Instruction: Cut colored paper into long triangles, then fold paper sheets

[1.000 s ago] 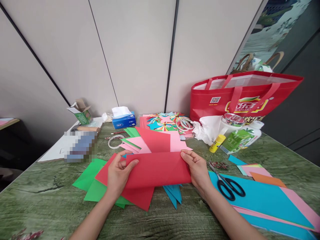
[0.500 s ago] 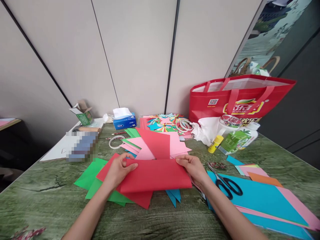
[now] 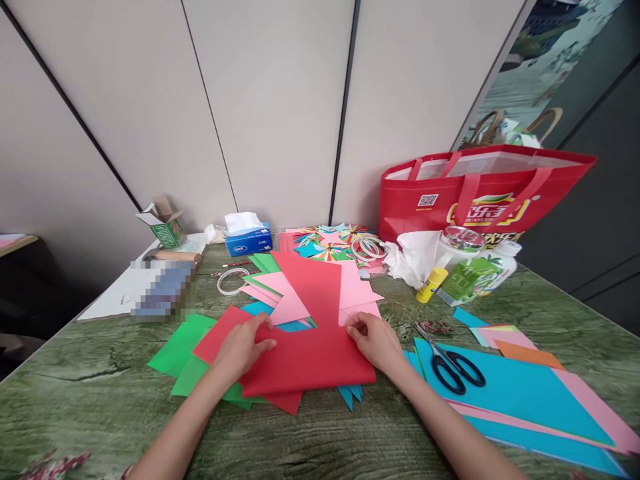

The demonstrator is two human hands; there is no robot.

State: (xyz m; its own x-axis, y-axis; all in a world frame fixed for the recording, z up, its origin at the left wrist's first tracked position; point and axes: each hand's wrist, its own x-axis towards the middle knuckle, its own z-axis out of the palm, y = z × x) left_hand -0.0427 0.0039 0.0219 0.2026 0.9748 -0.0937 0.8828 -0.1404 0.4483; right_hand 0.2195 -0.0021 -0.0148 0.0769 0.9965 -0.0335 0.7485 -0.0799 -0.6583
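A folded sheet of red paper (image 3: 310,363) lies in front of me, its near edge curving in a soft fold. My left hand (image 3: 245,347) holds its left end, thumb on top near the upper edge. At the upper right corner, my right hand (image 3: 375,340) pinches the paper between thumb and fingers. Beyond it lie a cut red piece (image 3: 315,283) and pink paper pieces (image 3: 287,300). Green sheets (image 3: 185,347) and another red sheet (image 3: 220,333) stick out at the left, partly under my left hand and forearm. Blue pointed strips (image 3: 347,397) show below the red paper.
Black-handled scissors (image 3: 455,367) rest on blue paper (image 3: 520,393) at the right. A yellow glue stick (image 3: 431,285), a green carton (image 3: 463,280) and a red bag (image 3: 425,220) stand behind. Tape (image 3: 231,291), a tissue box (image 3: 249,241) and a hammer (image 3: 175,256) are at the left.
The red paper in my hands has tipped flatter and come slightly toward me, its upper edge lower. My right hand has shifted a little left and down.
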